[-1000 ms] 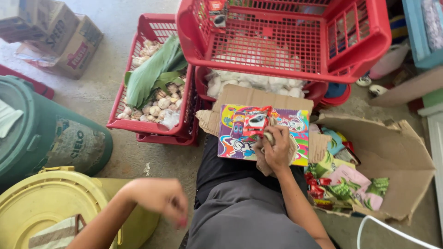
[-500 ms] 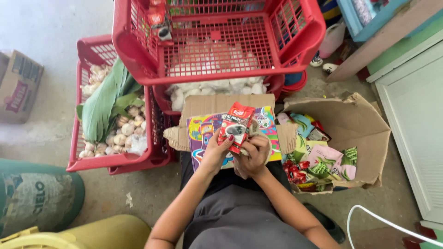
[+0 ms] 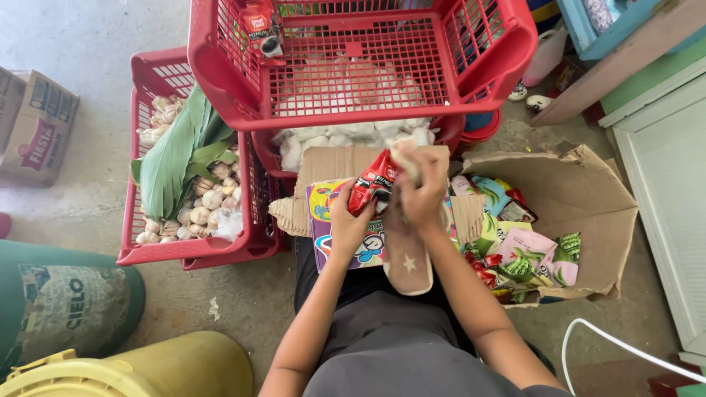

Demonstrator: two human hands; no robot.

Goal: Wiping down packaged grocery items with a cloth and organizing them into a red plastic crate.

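Bare concrete floor (image 3: 95,44) runs under everything you see, with a red crate (image 3: 360,66) stacked on another at the far middle and a second red crate (image 3: 198,250) at the left holding garlic bulbs (image 3: 202,213) and a folded green leaf (image 3: 173,158). A torn cardboard box (image 3: 581,213) at your right lies open, with bright snack sachets (image 3: 529,257) spilling in it. Near left are a yellow drum (image 3: 147,367) and a green sack (image 3: 59,301).

Your left hand (image 3: 351,224) is closed on a small red packet (image 3: 371,184), fingers pinching its lower edge; your right hand (image 3: 421,192) is clamped on the top of a pale bundle beside the packet, though what exactly it grips is hard to tell. Both meet just above the colourful printed card (image 3: 346,242) lying across your lap, against a cardboard flap (image 3: 331,165).

As a judgement, the sorting is at an early stage: one packet is lifted clear, while the heap of sachets in the box looks untouched and the top crate seems nearly bare.

Against a second ago, your left hand has come up from beside the yellow drum to join the right at the packet, and the view has swung so the box sits further right.
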